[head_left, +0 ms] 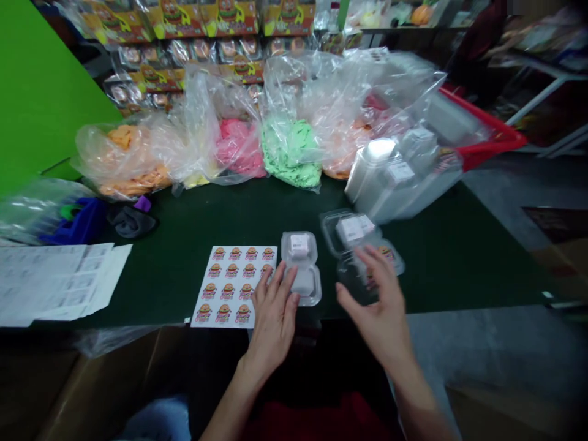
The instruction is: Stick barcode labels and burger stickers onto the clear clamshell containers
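Note:
My left hand (274,309) lies near the table's front edge with fingers stretched out, their tips on the right edge of a sticker sheet (232,285) printed with burger logos and beside an open clear clamshell box (303,266). My right hand (379,303) hovers open, fingers spread, over a second clear clamshell box (356,236) that carries a white label and a burger sticker. Neither hand holds anything.
Clear bags of orange (126,159), pink (239,147) and green (291,153) material stand along the back of the dark green table (184,245). A bag of stacked clear boxes (399,171) lies at the right. White label sheets (55,282) lie at the left. A cardboard box (92,386) stands below.

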### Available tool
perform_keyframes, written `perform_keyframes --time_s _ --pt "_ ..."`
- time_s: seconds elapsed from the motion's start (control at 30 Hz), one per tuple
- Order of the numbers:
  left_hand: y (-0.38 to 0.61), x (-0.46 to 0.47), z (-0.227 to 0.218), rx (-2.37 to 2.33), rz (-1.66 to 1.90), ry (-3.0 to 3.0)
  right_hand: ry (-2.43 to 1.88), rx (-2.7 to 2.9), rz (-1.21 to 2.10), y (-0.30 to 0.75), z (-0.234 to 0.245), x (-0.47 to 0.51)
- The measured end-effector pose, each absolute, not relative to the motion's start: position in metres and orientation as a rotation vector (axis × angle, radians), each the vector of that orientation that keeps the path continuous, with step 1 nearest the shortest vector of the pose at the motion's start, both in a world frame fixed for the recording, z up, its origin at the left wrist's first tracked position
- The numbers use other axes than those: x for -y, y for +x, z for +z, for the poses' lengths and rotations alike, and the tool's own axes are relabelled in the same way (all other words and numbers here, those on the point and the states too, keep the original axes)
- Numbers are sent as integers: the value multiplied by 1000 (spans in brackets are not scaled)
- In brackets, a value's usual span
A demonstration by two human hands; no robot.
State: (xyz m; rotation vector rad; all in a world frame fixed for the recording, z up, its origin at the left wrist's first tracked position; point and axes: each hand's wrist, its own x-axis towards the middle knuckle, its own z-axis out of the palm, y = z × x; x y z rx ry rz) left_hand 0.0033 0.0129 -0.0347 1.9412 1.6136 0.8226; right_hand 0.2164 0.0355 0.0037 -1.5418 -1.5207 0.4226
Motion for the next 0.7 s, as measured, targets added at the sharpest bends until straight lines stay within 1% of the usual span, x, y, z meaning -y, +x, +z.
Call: perform_keyframes --time_s 0.07,0.13,0.33,0.4,0.5,0.53,0.57,0.6,0.63,0.7 --pt "1 -18 -37 -1622 843 1957 -1662 1549 272 252 9 -48" --pt "1 -21 -37 -1614 864 1972 -1776 1616 226 282 6 -64" --pt "3 -18 -32 -1638 947 1944 -1878 1829 412 307 -20 -103" --pt "-7 -17 -29 -1683 1020 1886 -1853 1804 391 304 -16 -101" --pt "-36 -15 -29 -1790 1157 1752 -1738 1662 277 296 5 -76" --pt "-48 -13 -30 -1827 1190 1711 -1703 1595 297 292 13 -63" --pt "-60 -11 -32 -1857 1206 1678 -1670 1550 443 286 17 -48" --pt "-71 -8 -35 -1876 1200 1655 -1619 1539 683 278 18 -33" --pt "-81 -5 -38 -1886 1178 1643 -1535 1568 994 266 15 -18" --pt "-94 2 -46 -1885 1113 1641 -1327 1572 1737 230 -7 10"
